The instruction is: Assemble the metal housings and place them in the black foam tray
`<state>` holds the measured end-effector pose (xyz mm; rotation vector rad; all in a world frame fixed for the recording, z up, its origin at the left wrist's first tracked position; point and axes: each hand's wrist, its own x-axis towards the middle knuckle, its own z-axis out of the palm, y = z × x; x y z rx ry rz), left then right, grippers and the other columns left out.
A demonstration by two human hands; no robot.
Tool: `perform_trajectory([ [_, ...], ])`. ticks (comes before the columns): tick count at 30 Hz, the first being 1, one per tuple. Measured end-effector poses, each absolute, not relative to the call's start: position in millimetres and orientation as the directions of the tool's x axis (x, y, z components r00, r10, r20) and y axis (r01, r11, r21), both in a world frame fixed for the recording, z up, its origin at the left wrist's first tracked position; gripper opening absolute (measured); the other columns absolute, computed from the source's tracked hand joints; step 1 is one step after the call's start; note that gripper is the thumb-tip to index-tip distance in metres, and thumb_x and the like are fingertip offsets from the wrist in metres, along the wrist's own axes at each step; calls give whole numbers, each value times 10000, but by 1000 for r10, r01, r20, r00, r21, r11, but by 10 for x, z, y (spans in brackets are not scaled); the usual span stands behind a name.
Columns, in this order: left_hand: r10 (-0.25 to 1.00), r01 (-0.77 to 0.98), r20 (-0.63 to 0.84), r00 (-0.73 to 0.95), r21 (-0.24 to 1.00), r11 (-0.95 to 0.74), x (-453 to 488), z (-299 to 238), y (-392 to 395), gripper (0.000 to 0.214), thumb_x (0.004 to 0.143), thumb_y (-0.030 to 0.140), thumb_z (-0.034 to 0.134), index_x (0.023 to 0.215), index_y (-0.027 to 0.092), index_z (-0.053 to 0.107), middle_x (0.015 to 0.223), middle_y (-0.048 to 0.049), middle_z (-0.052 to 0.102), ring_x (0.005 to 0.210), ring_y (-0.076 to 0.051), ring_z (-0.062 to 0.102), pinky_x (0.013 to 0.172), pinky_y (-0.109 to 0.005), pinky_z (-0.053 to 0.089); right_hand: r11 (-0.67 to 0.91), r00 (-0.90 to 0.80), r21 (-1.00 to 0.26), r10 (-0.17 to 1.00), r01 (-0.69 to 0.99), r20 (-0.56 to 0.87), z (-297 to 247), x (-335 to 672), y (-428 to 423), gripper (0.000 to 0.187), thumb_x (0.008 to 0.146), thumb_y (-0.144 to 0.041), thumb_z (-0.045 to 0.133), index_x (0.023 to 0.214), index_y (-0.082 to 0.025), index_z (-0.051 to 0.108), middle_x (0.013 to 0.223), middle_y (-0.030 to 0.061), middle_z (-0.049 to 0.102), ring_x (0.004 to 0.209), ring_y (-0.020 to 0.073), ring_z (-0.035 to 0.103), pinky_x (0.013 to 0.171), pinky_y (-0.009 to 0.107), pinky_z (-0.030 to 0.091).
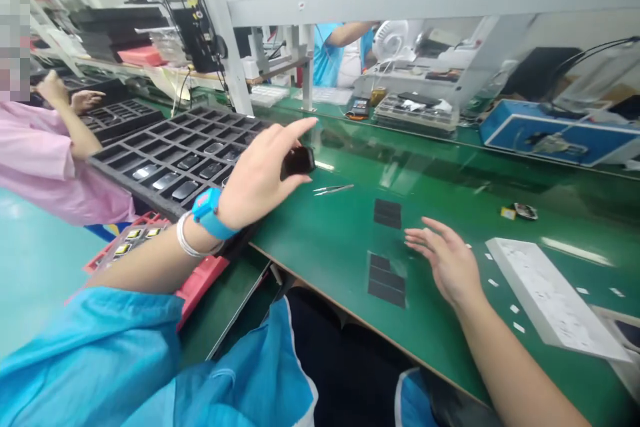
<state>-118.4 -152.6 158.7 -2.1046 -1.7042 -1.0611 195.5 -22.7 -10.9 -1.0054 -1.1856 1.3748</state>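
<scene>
My left hand [265, 173] hovers over the right edge of a black compartment tray [150, 147] and pinches a small glossy black part [299, 161] between thumb and fingers, the index finger stretched out. Several similar dark parts lie in the tray's cells. My right hand [447, 257] floats open, fingers spread, just above the green bench [450, 173]. Two dark ribbed pads lie by it, one [387, 213] to its upper left and one [386, 278] to its left. Metal tweezers [333, 189] lie on the mat beyond my left hand.
A white strip board [550, 297] with small white labels around it lies at the right. A red tray [150, 240] sits under my left forearm. A person in pink [45, 160] works at the left; another in blue [335, 53] stands behind. A blue box [555, 130] sits far right.
</scene>
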Motion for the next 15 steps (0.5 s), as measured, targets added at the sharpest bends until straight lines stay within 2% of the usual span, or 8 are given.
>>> perform_trajectory([
  [2,752,969,653,89,117,-216,-1318,1706,-1330,696,760,243,746,1389,195,452,1119,-93,626,1105,-278,579,1014,-473,445,23,-124,-991,992,-135,40,-107,1956,-225,570,623,-556,824,1041,-216,638,796,33,735,726,156,705,691,285,595],
  [3,758,977,647,79,101,-188,-1402,1748,-1190,696,738,246,767,1363,182,468,1098,-91,631,1101,-286,578,1017,-476,432,37,-120,-992,991,-120,52,-104,1957,-224,575,626,-566,818,1042,-213,637,787,33,732,708,154,699,678,286,591],
  [5,778,975,628,13,166,-150,-1597,1792,-857,694,693,282,811,1301,170,496,1053,-69,641,1098,-283,568,1043,-473,395,68,-118,-994,990,-91,78,-97,1958,-224,581,637,-578,803,1049,-206,633,775,37,726,684,155,688,672,297,584],
  [9,825,901,512,-238,433,-9,-1959,1740,-241,774,583,373,886,1207,153,486,903,18,624,1077,-240,522,1116,-477,289,141,-112,-990,984,-11,141,-79,1971,-254,549,716,-587,737,1078,-192,616,785,52,721,699,172,687,712,346,584],
  [11,822,846,441,-361,526,90,-2065,1684,-75,809,501,448,913,1130,173,484,840,48,594,1077,-239,504,1122,-492,265,179,-104,-984,979,12,177,-19,2013,-255,536,745,-593,705,1086,-189,612,803,59,725,719,177,689,739,367,585],
  [13,818,810,363,-447,553,197,-2125,1645,-13,792,424,571,901,995,223,476,767,64,553,1088,-260,499,1099,-495,291,230,-81,-973,970,16,228,124,2118,-186,518,759,-579,694,1091,-190,612,820,58,729,737,176,690,762,376,584],
  [15,830,805,266,-491,503,315,-2157,1644,-3,757,389,687,850,847,258,426,649,71,477,1100,-289,495,1048,-477,343,307,-25,-950,952,46,307,350,2324,-7,469,769,-531,698,1083,-190,624,834,55,729,744,169,685,771,367,581],
])
